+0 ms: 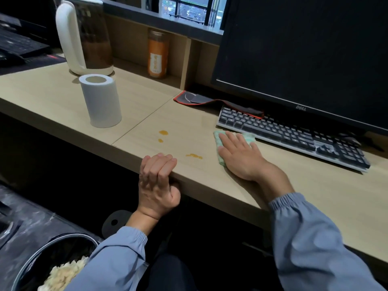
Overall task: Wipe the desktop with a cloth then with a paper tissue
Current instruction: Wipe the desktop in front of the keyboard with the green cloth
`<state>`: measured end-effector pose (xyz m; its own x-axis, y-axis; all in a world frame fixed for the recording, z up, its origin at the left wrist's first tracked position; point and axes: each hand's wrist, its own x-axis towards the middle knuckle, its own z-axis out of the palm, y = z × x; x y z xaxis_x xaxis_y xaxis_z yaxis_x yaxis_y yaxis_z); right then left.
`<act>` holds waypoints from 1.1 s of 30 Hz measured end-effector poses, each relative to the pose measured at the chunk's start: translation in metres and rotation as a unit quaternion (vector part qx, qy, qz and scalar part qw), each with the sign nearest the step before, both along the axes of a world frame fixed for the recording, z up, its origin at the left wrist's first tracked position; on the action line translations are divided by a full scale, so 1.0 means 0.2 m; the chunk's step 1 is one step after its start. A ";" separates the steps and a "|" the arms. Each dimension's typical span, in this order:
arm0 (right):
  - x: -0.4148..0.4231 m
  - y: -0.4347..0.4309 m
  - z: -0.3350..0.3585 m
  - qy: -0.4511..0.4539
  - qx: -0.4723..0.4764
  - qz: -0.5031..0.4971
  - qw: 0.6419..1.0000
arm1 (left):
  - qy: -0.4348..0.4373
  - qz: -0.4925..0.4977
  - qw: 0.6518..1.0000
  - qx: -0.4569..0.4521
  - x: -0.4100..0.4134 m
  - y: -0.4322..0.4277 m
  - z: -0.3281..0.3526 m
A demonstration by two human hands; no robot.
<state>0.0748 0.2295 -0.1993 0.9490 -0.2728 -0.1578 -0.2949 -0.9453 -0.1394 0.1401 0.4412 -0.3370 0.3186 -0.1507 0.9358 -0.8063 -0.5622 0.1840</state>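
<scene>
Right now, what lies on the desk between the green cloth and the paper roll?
Small orange spills on otherwise bare desktop, shown in the head view.

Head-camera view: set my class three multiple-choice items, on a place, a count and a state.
1. Where is the white paper-tissue roll? A. on the keyboard B. in the bin C. on the light wooden desktop
2. How many small orange liquid spots? A. three B. one C. six
3. The right hand is: A. lifting the kettle B. flat on the pale green cloth C. hanging free
C, the roll stands on the desktop; A, three spots show; B, the hand lies flat on the cloth.
</scene>
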 end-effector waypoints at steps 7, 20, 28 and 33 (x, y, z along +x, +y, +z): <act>-0.28 0.20 -0.01 -0.015 0.003 0.077 0.997 | -0.007 0.006 1.000 0.019 0.01 0.01 -0.01; -0.19 0.12 0.01 0.000 0.002 0.029 1.000 | -0.021 -0.001 1.000 0.014 0.03 0.01 0.00; -0.47 0.27 0.00 0.008 -0.033 0.049 0.998 | -0.019 0.002 1.000 -0.001 0.03 -0.01 -0.01; -0.35 0.38 0.00 -0.007 -0.033 0.084 0.996 | -0.037 0.007 0.999 -0.019 0.03 -0.03 -0.03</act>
<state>0.0050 0.3048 -0.1996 0.9841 -0.1191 -0.1321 -0.1302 -0.9884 -0.0788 0.1467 0.4355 -0.3425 0.2511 -0.1110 0.9616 -0.8104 -0.5674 0.1461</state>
